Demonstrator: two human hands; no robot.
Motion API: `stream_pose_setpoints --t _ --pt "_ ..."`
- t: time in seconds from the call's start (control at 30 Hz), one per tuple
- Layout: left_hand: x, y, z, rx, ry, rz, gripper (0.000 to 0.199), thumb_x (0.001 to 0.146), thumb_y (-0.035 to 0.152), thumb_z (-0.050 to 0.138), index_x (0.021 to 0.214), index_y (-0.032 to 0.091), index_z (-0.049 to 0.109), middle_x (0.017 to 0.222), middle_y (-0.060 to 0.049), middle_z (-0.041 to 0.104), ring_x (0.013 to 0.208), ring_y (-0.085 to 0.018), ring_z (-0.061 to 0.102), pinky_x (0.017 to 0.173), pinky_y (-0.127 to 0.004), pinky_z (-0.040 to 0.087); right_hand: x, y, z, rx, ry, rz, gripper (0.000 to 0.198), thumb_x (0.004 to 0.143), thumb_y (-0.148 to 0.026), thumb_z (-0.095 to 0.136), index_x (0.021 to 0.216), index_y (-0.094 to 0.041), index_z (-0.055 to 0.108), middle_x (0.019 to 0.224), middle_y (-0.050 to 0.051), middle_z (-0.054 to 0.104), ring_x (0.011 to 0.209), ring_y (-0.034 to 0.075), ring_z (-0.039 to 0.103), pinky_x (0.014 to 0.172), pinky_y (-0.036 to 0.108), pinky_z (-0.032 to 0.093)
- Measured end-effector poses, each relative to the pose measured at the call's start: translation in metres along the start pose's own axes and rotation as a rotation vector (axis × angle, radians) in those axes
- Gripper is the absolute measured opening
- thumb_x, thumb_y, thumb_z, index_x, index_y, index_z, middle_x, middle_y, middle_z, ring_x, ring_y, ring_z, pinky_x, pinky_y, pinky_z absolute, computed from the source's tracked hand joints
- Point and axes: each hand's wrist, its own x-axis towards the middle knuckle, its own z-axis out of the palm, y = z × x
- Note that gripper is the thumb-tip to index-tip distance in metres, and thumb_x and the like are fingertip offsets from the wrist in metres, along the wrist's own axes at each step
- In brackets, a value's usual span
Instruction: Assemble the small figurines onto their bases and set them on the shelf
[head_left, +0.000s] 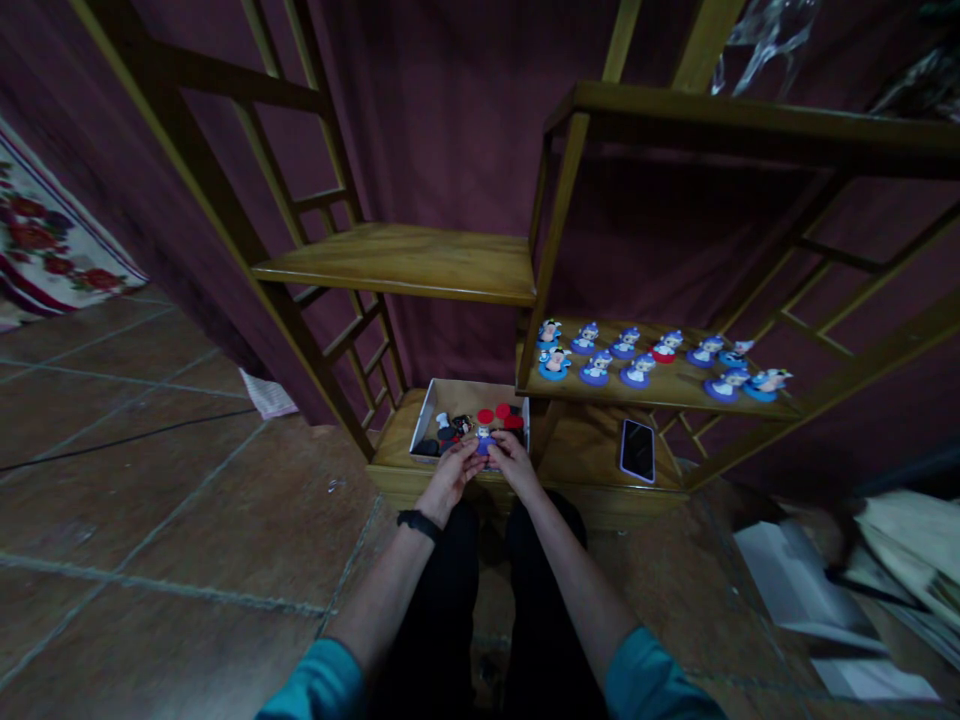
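Note:
Between my left hand (459, 468) and my right hand (515, 462) is a small toy figurine (484, 440) with a white body and a purple base. The fingers of both hands close on its base from either side. Just beneath and behind it stands an open cardboard box (421, 420) on the low shelf, holding several loose figurines and round bases, some red and some dark. A red round piece (486, 416) shows right above the held figurine's head; whether it touches the figurine I cannot tell.
Up to the right, a wooden shelf (540, 383) bears two rows of similar figurines (637, 370) on purple, blue and red bases. A phone (637, 450) lies on the low shelf at right. A higher wooden shelf (405, 255) juts out above the box. White papers (802, 580) lie on the floor.

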Motion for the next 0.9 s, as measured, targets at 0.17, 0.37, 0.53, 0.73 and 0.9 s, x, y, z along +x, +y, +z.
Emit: stream_pose_setpoints --t 0.17,0.37,0.53,0.73,0.9 --pt "0.001 0.000 0.000 0.040 -0.003 -0.006 0.025 0.071 0.031 0.067 0.086 0.013 0.059 0.069 -0.005 0.066 0.057 -0.011 0.063 0.056 -0.020 0.049 0.003 0.000 -0.002 -0.060 -0.028 -0.036 0.024 0.069 -0.037 0.058 0.090 -0.025 0.061 0.073 -0.003 0.062 0.060 0.012 0.058 0.060 0.027 0.051" --pt "-0.002 0.001 0.003 0.060 -0.002 0.005 0.027 0.070 0.034 0.068 0.083 0.013 0.057 0.065 -0.005 0.064 0.054 -0.011 0.061 0.055 -0.021 0.049 0.006 0.004 -0.004 0.002 0.018 0.025 0.029 0.065 -0.043 0.062 0.086 -0.022 0.064 0.066 -0.003 0.062 0.055 0.011 0.056 0.056 0.026 0.049" --pt "-0.003 -0.001 0.005 0.126 0.025 0.051 0.029 0.067 0.037 0.069 0.078 0.014 0.056 0.060 -0.002 0.061 0.051 -0.010 0.059 0.050 -0.019 0.045 0.004 0.003 -0.005 0.080 0.092 0.075 0.038 0.059 -0.046 0.068 0.086 -0.020 0.065 0.056 -0.003 0.060 0.049 0.012 0.055 0.053 0.026 0.048" --pt "0.000 -0.004 0.002 0.134 0.098 0.205 0.025 0.064 0.029 0.072 0.083 0.016 0.063 0.068 -0.001 0.064 0.058 -0.009 0.057 0.054 -0.019 0.043 0.002 -0.006 -0.005 0.210 0.147 0.161 0.038 0.052 -0.043 0.073 0.079 -0.017 0.064 0.050 -0.002 0.060 0.044 0.012 0.053 0.047 0.027 0.046" --pt "-0.001 0.001 0.001 0.123 -0.028 0.244 0.031 0.066 0.020 0.069 0.096 0.018 0.068 0.093 -0.005 0.068 0.075 -0.012 0.059 0.062 -0.020 0.042 -0.003 -0.014 -0.006 0.273 0.103 0.198 0.042 0.053 -0.039 0.074 0.088 -0.017 0.065 0.053 -0.001 0.062 0.045 0.012 0.054 0.048 0.027 0.046"
